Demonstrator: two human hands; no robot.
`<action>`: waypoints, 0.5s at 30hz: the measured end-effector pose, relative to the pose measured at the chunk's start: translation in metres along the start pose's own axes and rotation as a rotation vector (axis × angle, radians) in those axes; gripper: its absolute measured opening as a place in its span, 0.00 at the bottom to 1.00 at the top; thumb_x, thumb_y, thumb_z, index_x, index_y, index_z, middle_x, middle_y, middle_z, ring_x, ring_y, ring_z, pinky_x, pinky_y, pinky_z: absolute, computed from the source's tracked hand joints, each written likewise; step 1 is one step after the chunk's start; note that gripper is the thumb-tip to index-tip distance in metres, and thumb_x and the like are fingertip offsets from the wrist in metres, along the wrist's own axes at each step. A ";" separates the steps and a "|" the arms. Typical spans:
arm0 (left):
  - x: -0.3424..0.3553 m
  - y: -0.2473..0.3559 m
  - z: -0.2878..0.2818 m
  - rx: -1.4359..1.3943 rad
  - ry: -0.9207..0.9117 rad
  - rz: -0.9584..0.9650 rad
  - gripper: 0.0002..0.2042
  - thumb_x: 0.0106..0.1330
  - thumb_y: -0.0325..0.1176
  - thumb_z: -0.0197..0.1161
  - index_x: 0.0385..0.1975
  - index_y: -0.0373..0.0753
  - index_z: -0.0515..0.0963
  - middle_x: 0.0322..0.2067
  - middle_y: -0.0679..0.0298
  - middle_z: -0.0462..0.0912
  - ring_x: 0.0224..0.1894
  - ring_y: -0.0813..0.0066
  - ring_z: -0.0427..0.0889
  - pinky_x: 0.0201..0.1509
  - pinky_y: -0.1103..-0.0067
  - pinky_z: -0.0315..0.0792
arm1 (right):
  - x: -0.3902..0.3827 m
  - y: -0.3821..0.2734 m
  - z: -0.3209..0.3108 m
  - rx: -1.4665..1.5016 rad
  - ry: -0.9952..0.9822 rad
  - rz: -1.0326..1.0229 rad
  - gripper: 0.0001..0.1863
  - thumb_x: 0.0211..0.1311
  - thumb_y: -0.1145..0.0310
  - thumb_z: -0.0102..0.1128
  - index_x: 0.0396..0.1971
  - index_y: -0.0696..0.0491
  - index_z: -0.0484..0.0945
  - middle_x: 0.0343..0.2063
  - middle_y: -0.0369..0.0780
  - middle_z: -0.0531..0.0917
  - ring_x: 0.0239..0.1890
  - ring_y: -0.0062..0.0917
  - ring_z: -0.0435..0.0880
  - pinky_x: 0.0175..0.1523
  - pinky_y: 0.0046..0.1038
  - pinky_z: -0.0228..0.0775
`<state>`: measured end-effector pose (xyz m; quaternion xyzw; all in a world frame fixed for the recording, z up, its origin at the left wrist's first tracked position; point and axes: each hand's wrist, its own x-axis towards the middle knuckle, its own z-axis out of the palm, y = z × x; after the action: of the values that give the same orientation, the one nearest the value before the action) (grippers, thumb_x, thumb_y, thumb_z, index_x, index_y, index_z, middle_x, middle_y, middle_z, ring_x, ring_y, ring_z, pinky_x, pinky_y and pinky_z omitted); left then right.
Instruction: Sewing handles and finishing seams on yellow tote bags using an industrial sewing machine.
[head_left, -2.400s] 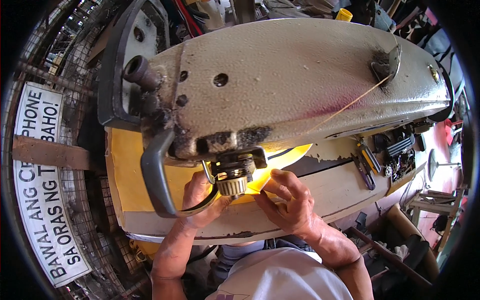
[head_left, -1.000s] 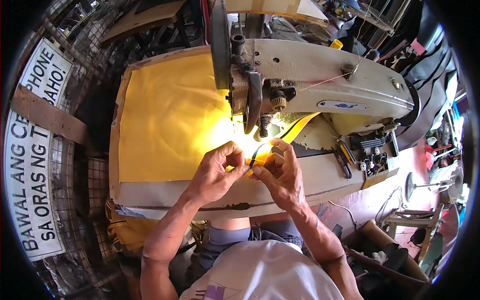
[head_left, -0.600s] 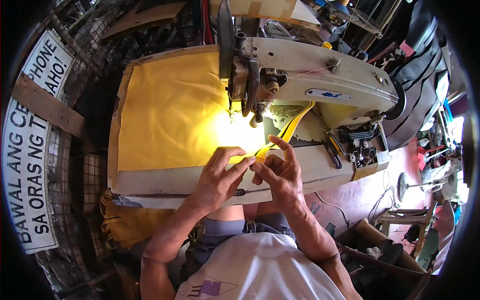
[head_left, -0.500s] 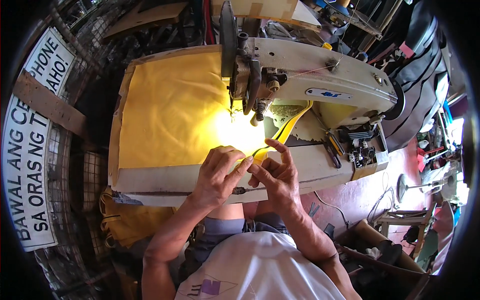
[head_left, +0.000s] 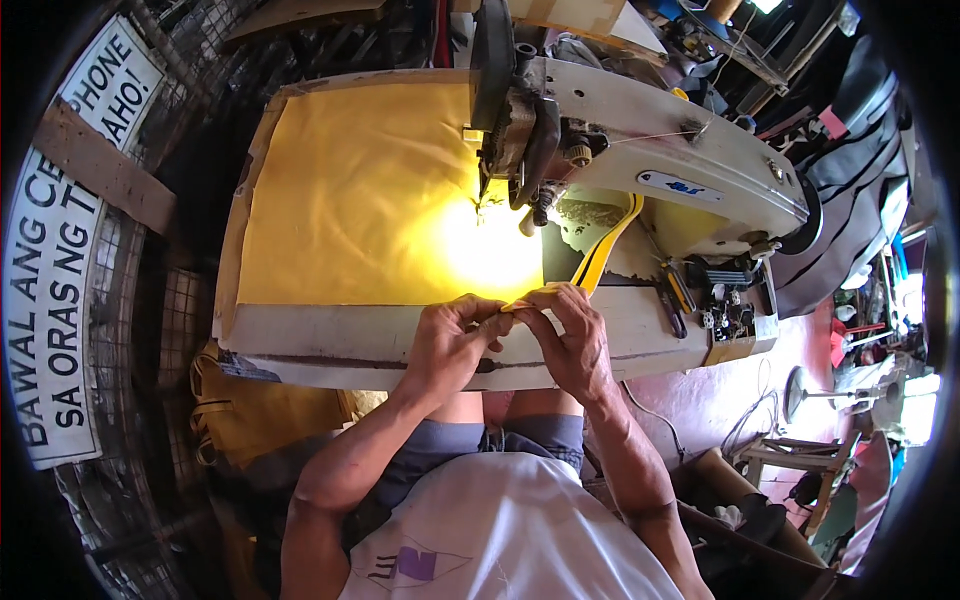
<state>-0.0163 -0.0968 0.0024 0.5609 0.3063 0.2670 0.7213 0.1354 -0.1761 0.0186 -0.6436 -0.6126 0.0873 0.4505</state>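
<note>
A yellow strip with a black line along it (head_left: 603, 255) runs from under the sewing machine's arm down to my hands. Thumb and fingers of my left hand (head_left: 455, 345) pinch its near end, just in front of the table's lit area. Close beside it, my right hand (head_left: 572, 338) also grips the strip, its fingertips almost touching the left ones. A large flat yellow sheet (head_left: 350, 190) lies on the table to the left, partly beneath the needle area of the sewing machine (head_left: 650, 140). Glare washes out the sheet around the needle.
Pliers or snips (head_left: 672, 305) and a small metal mechanism (head_left: 735, 325) rest at the table's right end. Yellow material (head_left: 270, 410) hangs below its left front edge. A wire mesh wall with a white sign (head_left: 70, 330) stands at the left; a fan (head_left: 800, 392) is at the right.
My right hand's fingers have closed down onto the strip, its raised index finger now lowered. Both hands have drawn together at the strip's end. The view has shifted slightly.
</note>
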 end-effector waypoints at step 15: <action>0.068 0.011 -0.031 1.142 0.107 0.242 0.07 0.58 0.29 0.58 0.23 0.32 0.73 0.18 0.47 0.76 0.24 0.44 0.78 0.31 0.57 0.72 | 0.077 0.069 0.037 -0.252 -0.171 -0.355 0.07 0.57 0.72 0.60 0.36 0.55 0.80 0.31 0.42 0.82 0.36 0.35 0.82 0.35 0.32 0.74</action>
<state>0.0059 -0.0241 -0.0020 0.8775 0.3712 0.1680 0.2528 0.1781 -0.0808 -0.0161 -0.5670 -0.7582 -0.0163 0.3216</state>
